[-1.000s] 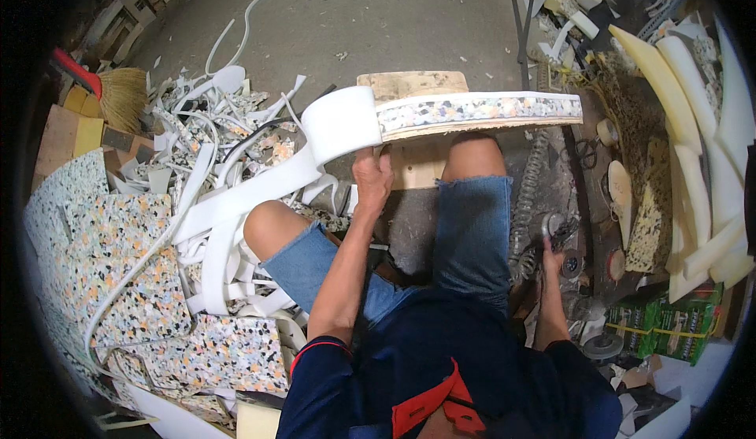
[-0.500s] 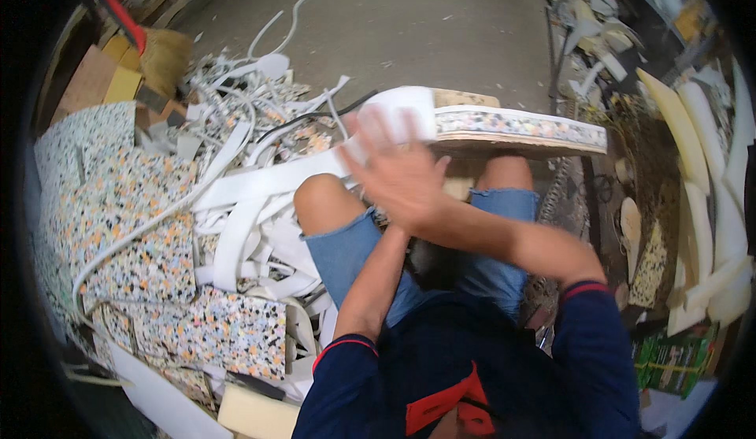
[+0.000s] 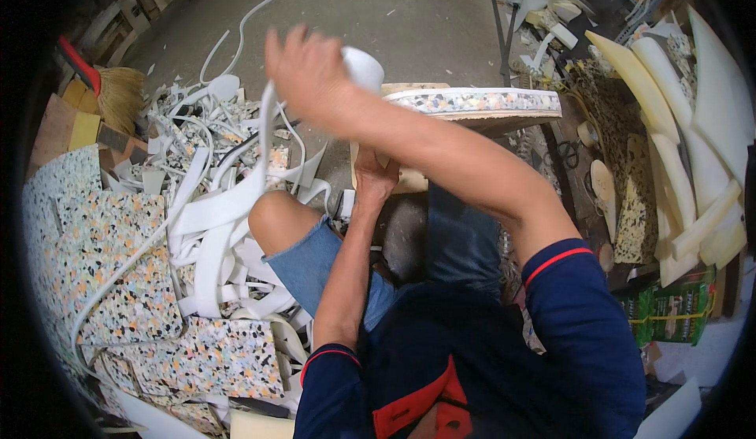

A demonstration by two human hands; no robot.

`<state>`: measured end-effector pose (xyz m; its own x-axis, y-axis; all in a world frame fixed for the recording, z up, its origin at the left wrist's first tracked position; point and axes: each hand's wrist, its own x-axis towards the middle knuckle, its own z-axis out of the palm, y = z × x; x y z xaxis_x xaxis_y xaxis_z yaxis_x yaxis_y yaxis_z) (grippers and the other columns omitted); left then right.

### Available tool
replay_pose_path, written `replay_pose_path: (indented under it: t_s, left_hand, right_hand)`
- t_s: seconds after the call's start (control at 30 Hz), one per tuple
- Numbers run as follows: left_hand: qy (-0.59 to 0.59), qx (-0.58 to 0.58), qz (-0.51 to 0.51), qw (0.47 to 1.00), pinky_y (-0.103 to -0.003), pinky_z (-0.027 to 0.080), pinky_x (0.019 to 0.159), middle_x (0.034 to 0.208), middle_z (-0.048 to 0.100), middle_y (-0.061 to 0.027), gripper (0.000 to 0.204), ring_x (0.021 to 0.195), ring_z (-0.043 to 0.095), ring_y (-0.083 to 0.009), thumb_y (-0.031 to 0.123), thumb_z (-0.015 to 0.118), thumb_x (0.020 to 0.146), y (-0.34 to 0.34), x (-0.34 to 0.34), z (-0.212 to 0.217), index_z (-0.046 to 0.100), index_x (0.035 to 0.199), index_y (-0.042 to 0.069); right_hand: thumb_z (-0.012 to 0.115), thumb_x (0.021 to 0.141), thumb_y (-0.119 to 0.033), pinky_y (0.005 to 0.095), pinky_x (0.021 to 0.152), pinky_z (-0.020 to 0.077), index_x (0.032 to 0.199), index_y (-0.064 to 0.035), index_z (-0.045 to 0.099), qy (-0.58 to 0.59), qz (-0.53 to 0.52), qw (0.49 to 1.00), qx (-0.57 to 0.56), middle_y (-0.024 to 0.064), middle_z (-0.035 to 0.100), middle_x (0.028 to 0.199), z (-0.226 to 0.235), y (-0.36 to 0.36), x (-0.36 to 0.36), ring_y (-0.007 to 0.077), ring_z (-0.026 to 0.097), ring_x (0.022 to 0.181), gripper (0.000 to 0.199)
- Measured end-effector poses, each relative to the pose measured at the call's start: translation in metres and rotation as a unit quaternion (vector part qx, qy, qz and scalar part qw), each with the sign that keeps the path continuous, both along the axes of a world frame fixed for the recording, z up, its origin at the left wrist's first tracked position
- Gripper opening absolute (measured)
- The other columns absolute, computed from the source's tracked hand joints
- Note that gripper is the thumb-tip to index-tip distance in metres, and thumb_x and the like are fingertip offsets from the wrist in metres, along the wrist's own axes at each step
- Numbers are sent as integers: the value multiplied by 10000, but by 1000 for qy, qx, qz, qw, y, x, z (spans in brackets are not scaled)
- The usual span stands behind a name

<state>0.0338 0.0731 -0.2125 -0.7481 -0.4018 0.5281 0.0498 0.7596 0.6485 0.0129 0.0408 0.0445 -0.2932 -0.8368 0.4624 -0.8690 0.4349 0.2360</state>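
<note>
A board padded with speckled foam (image 3: 488, 102) lies crosswise beyond my knees, its curved edge capped by a thin white layer. My left hand (image 3: 375, 173) is closed at the near left part of this board, with its fingers partly hidden. My right arm crosses over the left one. Out past the board's left end, my right hand (image 3: 309, 77) is raised with fingers stretched, blurred by motion. A white foam strip (image 3: 364, 69) curls up from the board's end behind that hand and hangs down to its left. Whether the palm touches the strip, I cannot tell.
White foam offcuts (image 3: 211, 270) heap up at my left knee. Speckled foam sheets (image 3: 118, 262) lie farther left, below a broom (image 3: 120, 96). On the right stand pale foam slabs (image 3: 661, 124), a pair of scissors (image 3: 564, 154) and a green package (image 3: 677, 309).
My right hand has swept away to the far left, off the white strip on the board. The strip now curls upward. My left hand, formerly hidden, shows. The whole view has shifted rightward.
</note>
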Motion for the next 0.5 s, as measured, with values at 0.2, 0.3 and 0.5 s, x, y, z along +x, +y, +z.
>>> replay_pose_path:
  t_s: [0.2, 0.3, 0.5]
  left_hand:
    - [74, 113, 27, 990, -423, 423, 1103, 1483, 467, -305, 949, 1355, 504, -421, 189, 770, 826, 8, 8, 34, 229, 1582, -2]
    - [37, 137, 25, 990, -407, 412, 1117, 1511, 441, -295, 936, 1377, 486, -404, 196, 763, 829, 6, 11, 48, 238, 1577, -11]
    - [80, 115, 8, 990, -424, 383, 1154, 1515, 421, -299, 938, 1398, 445, -426, 148, 748, 821, 3, 5, 69, 218, 1582, 13]
  right_hand:
    - [554, 751, 23, 356, 708, 554, 1189, 17, 617, -264, 106, 862, -420, 142, 676, 814, 104, 123, -75, 265, 691, 800, 443]
    - [602, 763, -41, 346, 740, 557, 1229, 22, 611, -360, 118, 801, -463, 100, 714, 957, 124, 179, -121, 241, 686, 787, 470]
    - [757, 885, -230, 487, 777, 620, 1124, 36, 687, -469, 121, 722, -495, 142, 696, 1063, 150, 311, -204, 272, 713, 904, 365]
